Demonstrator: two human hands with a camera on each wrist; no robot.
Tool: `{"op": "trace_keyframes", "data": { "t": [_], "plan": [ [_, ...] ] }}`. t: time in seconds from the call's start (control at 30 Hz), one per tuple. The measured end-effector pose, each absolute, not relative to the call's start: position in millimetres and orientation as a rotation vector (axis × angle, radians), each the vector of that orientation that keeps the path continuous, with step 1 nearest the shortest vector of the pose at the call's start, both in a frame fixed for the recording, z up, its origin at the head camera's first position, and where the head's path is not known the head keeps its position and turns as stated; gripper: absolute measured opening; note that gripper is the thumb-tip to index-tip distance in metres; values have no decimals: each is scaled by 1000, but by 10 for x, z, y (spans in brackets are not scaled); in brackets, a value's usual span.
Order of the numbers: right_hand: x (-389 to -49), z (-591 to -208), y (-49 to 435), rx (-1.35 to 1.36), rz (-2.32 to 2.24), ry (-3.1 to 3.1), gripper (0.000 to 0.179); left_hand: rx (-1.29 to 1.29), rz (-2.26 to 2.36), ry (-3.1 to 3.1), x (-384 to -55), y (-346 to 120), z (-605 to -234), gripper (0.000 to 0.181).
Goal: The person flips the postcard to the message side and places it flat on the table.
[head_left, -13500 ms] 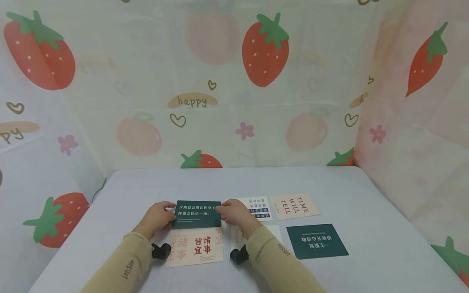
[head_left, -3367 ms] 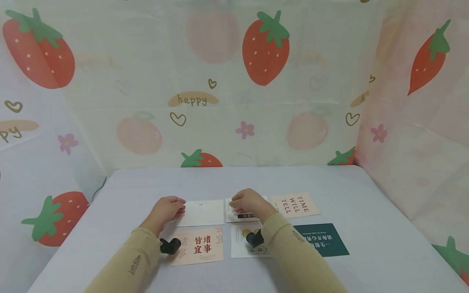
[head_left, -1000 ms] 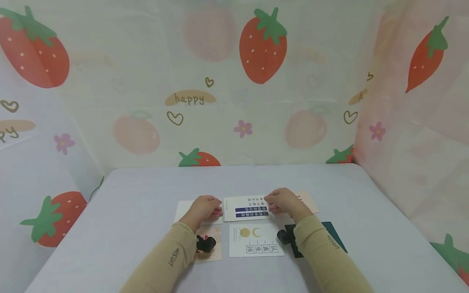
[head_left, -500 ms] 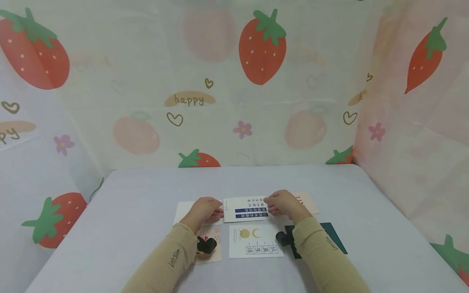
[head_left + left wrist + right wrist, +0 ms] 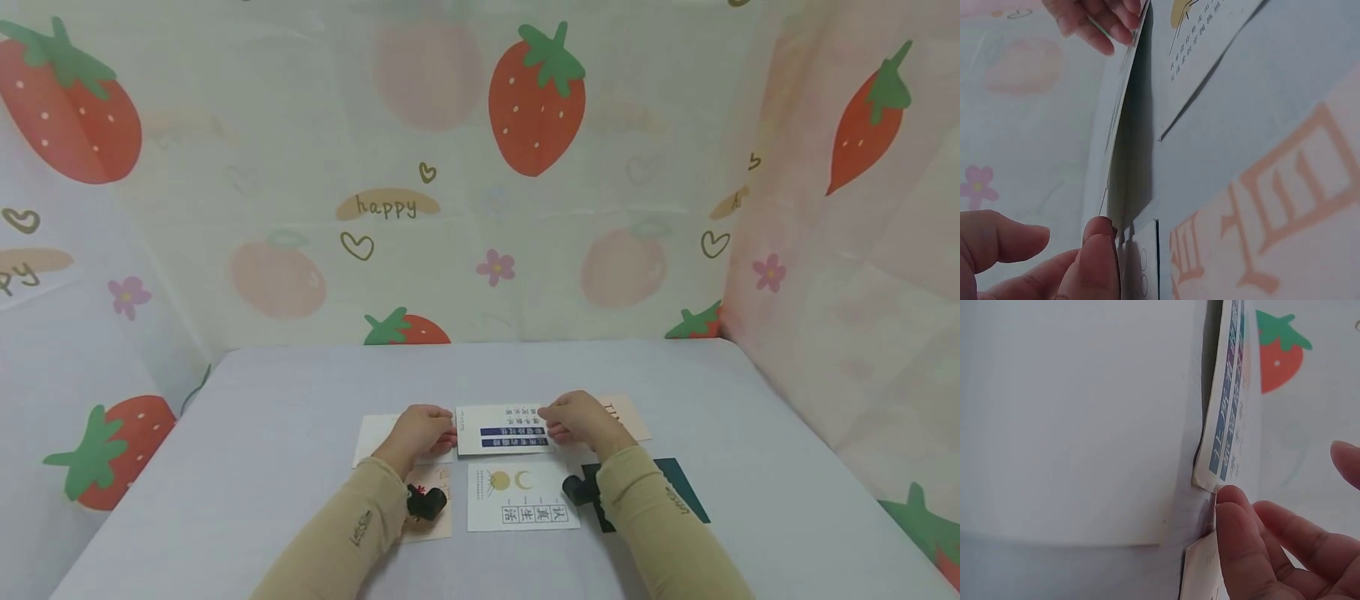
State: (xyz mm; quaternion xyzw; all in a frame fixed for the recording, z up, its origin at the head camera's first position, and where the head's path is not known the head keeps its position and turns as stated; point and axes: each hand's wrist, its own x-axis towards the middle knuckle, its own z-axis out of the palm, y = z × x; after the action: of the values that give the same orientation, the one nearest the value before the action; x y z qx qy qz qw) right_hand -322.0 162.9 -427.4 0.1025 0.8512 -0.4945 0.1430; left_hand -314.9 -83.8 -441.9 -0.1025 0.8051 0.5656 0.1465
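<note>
A white card with blue bars and upside-down lettering (image 5: 495, 421) lies between my two hands in the back row. My left hand (image 5: 420, 432) touches its left edge with the fingertips; in the left wrist view the thumb stands apart and the card (image 5: 1124, 112) is tilted a little off the cloth. At the right edge is my right hand (image 5: 588, 423). The right wrist view has its fingers (image 5: 1241, 544) against the card's corner, thumb held away. Just in front lies a white card with a sun and moon (image 5: 525, 493).
Left of centre are a blank white card (image 5: 372, 433) and a peach card with red characters (image 5: 435, 529), both partly covered by my left arm. On the right, my right arm partly hides a peach lettered card (image 5: 628, 412) and a dark green card (image 5: 684, 490). A strawberry-print backdrop (image 5: 652, 150) surrounds the table.
The dark green card held at the left earlier is gone from sight; a blank white card lies there. Both hands have since shifted right to the blue-barred card. Over the last second they barely move.
</note>
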Motion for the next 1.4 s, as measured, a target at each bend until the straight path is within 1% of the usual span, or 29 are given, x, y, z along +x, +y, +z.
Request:
{"op": "trace_keyframes", "data": {
  "t": [0.33, 0.53, 0.8, 1.07, 1.4],
  "plan": [
    [-3223, -4295, 1629, 295, -1437, 2443, 33, -331, 1601, 2364, -3201, -815, -4486, 34],
    [-3228, -4305, 1629, 297, -1405, 2458, 34, -302, 1590, 2396, -3182, -784, -4507, 37],
    [-3246, -4317, 1627, 297, -1409, 2461, 32, -306, 1575, 2401, -3185, -774, -4509, 37],
    [-3264, -4325, 1623, 320, -1405, 2463, 32, -257, 1608, 2368, -3145, -752, -4478, 36],
    [-3261, -4307, 1632, 305, -1411, 2471, 30, -280, 1594, 2376, -3157, -752, -4478, 36]
  ]
}}
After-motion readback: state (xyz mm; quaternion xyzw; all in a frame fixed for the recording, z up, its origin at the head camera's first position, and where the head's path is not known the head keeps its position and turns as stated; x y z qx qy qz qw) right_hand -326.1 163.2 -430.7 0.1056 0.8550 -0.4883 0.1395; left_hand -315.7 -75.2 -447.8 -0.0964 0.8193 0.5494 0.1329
